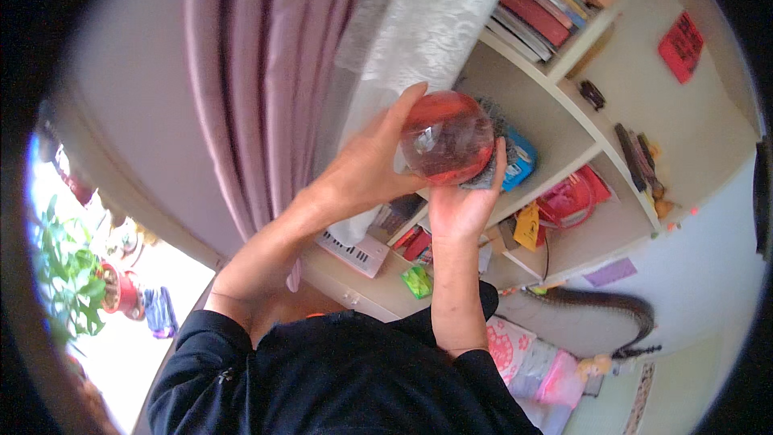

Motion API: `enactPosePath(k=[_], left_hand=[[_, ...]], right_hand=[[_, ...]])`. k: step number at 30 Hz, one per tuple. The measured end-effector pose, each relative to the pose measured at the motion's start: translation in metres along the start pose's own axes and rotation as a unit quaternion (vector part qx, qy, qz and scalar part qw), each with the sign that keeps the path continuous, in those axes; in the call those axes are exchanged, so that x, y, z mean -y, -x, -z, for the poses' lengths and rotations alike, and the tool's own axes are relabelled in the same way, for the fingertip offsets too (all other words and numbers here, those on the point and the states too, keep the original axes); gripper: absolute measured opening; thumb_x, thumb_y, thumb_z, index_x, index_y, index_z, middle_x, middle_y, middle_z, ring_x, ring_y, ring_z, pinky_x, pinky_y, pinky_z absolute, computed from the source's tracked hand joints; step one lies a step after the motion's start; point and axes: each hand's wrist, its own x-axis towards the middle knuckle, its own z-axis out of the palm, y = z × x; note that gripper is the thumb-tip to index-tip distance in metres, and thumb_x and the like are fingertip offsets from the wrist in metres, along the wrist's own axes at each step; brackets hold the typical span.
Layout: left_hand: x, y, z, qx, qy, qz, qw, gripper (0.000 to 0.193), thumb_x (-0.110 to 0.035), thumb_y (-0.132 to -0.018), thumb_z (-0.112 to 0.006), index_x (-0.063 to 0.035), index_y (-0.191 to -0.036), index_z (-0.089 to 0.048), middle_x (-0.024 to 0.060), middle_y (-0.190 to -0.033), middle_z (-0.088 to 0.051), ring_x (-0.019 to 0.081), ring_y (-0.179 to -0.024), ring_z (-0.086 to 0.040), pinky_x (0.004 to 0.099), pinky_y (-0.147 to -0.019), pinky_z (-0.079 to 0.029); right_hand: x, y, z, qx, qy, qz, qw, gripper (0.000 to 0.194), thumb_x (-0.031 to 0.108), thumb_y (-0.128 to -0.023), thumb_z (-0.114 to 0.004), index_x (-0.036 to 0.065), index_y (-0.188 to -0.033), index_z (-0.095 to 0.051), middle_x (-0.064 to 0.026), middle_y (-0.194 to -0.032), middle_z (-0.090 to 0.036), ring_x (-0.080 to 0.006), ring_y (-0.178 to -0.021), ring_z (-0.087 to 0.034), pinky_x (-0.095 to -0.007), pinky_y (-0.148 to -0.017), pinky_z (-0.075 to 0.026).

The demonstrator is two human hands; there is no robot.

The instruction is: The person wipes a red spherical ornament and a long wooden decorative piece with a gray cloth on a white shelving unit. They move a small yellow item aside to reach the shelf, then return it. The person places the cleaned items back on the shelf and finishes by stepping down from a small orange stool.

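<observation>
A round, clear object with red colouring (448, 139), perhaps a jar or ball, is between my two hands in front of a shelf unit. My left hand (377, 154) wraps its left side, with the thumb and fingers spread around it. From below, my right hand (462, 208) supports it, one finger reaching up along its right side. Motion blur softens my left hand. Just behind the round object, a grey fuzzy thing (492, 113) and a blue package (520, 160) show partly; the rest of them is hidden.
The shelf unit (580, 110) holds books (537, 9) and a red bag (574, 196). Below are a toy keyboard (356, 254) and a green packet (416, 281). A mauve curtain (259, 72) and a white lace curtain (423, 24) hang left. A potted plant (72, 278) stands far left.
</observation>
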Motion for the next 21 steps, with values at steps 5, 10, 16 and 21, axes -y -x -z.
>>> enactPosePath(k=[5,10,16,21], left_hand=[[0.011,0.035,0.015,-0.038,0.11,-0.009,0.993,0.118,-0.032,-0.064,-0.092,-0.0032,-0.151,-0.018,0.0195,-0.147,-0.037,0.0275,-0.139,-0.033,0.0406,-0.116,-0.028],[0.015,0.052,0.027,-0.132,0.194,0.028,0.972,0.118,-0.028,-0.059,-0.094,-0.0026,-0.149,-0.023,0.0166,-0.144,-0.041,0.0255,-0.135,-0.038,0.0392,-0.114,-0.031],[0.014,0.056,0.033,-0.141,0.21,0.108,0.962,0.105,-0.025,-0.065,-0.088,-0.0014,-0.147,-0.027,0.0185,-0.138,-0.044,0.0257,-0.126,-0.047,0.0363,-0.103,-0.043],[0.023,0.048,0.029,-0.188,0.13,-0.049,0.972,0.113,-0.019,-0.059,-0.094,-0.004,-0.148,-0.026,0.0117,-0.145,-0.041,0.0212,-0.131,-0.043,0.0373,-0.106,-0.04]], right_hand=[[-0.034,-0.001,-0.008,-0.05,0.12,-0.015,0.991,0.046,0.04,-0.097,-0.05,0.005,-0.128,-0.052,-0.0123,-0.13,-0.056,-0.0262,-0.12,-0.054,-0.0444,-0.102,-0.045],[-0.046,-0.004,-0.035,0.067,0.24,0.086,0.965,0.038,0.025,-0.093,-0.061,0.002,-0.122,-0.054,-0.0109,-0.117,-0.06,-0.0257,-0.109,-0.061,-0.0392,-0.092,-0.051],[-0.038,-0.011,-0.064,0.355,0.557,0.414,0.626,0.032,0.022,-0.094,-0.061,0.001,-0.118,-0.057,-0.0102,-0.117,-0.061,-0.0236,-0.107,-0.06,-0.0374,-0.092,-0.048],[-0.027,-0.017,-0.051,0.241,0.451,0.13,0.849,0.036,0.028,-0.095,-0.06,0.003,-0.121,-0.058,-0.0079,-0.122,-0.061,-0.028,-0.119,-0.055,-0.0429,-0.102,-0.042]])
